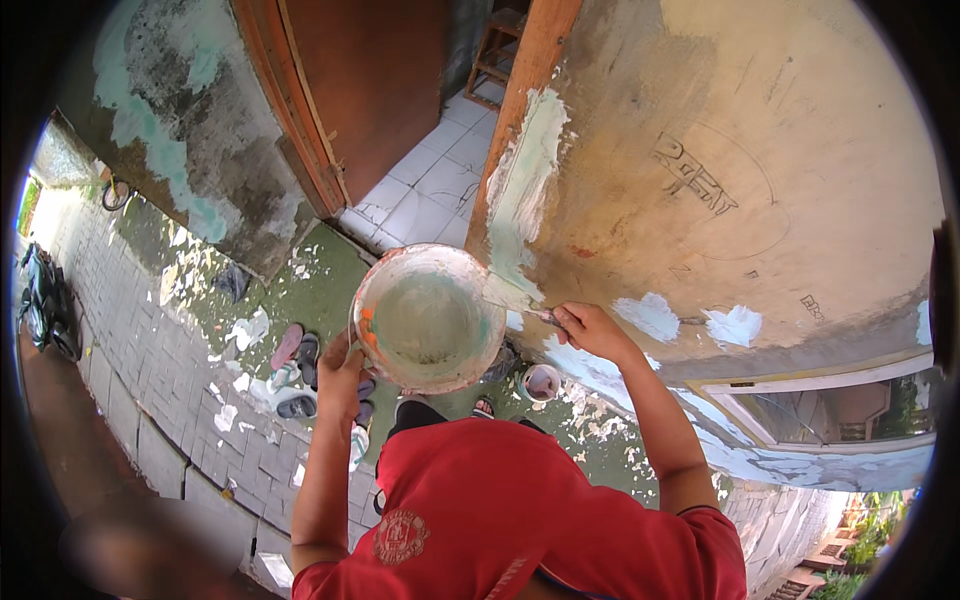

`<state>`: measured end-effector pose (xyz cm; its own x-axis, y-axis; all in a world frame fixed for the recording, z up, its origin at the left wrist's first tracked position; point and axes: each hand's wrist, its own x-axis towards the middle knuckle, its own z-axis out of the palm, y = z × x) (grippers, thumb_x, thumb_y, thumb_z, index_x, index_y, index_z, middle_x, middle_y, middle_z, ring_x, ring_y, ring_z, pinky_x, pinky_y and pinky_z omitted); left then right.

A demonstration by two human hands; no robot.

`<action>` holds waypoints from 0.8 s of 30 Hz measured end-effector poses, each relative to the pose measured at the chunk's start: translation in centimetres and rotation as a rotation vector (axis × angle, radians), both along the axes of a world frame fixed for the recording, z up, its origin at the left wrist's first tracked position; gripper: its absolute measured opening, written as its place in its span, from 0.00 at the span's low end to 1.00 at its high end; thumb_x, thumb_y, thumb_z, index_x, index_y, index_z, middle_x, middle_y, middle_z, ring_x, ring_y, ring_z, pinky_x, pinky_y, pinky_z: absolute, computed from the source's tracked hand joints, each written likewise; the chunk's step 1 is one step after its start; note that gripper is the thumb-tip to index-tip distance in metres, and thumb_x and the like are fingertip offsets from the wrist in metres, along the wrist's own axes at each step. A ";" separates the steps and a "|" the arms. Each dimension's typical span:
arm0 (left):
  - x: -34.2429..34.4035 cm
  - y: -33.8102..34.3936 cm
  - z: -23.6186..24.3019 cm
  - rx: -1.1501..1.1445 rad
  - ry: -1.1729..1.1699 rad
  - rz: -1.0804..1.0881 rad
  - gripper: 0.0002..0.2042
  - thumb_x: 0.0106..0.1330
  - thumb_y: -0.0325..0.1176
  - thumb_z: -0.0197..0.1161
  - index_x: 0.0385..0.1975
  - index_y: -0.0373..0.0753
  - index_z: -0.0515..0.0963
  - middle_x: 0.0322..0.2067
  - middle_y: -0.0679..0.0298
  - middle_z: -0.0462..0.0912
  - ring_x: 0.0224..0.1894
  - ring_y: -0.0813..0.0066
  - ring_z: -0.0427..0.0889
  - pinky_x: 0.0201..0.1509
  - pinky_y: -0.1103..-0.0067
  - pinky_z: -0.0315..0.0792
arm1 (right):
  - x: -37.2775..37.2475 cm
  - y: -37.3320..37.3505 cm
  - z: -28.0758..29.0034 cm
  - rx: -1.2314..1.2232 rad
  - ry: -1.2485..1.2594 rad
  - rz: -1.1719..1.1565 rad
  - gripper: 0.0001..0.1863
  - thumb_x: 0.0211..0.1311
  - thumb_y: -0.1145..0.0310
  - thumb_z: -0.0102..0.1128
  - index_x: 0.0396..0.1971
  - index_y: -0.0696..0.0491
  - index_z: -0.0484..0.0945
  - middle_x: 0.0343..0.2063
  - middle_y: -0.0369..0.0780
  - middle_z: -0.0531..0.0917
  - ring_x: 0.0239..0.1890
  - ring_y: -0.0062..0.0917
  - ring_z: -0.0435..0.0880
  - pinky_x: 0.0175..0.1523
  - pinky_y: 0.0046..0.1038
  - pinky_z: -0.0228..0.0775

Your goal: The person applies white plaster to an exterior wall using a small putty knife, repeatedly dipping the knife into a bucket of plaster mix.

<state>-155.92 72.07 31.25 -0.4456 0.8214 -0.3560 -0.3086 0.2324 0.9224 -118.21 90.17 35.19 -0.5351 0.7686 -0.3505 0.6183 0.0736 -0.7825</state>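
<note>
My left hand (344, 365) grips the rim of a round, paint-stained white basin (425, 320) with a thin greyish-green coating inside. My right hand (590, 330) is closed on the handle of a putty knife (525, 300), its blade beside the basin's right rim, near the lower end of a pale green strip of filler (520, 190). That strip runs along the tan wall (780, 150) beside the orange-brown wooden door frame (538, 50). Pale blue patches (645, 315) mark the wall to the right of my hand. Whether the blade touches the basin or wall I cannot tell.
An open doorway shows white tiles (430, 190) and a wooden stool (490, 70). Sandals (298, 405), paint flakes and a small bucket (542, 382) lie around my feet on the green floor (260, 290). A parked motorbike (50, 300) stands far left, a window (820, 415) right.
</note>
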 end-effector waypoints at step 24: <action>-1.1 -6.8 -7.4 0.020 -0.097 0.146 0.22 0.69 0.24 0.57 0.64 0.33 0.70 0.54 0.61 0.80 0.46 0.74 0.84 0.41 0.77 0.83 | -17.8 9.9 39.9 0.984 -0.814 0.515 0.15 0.59 0.61 0.63 0.38 0.56 0.87 0.34 0.49 0.88 0.36 0.34 0.88 0.43 0.34 0.79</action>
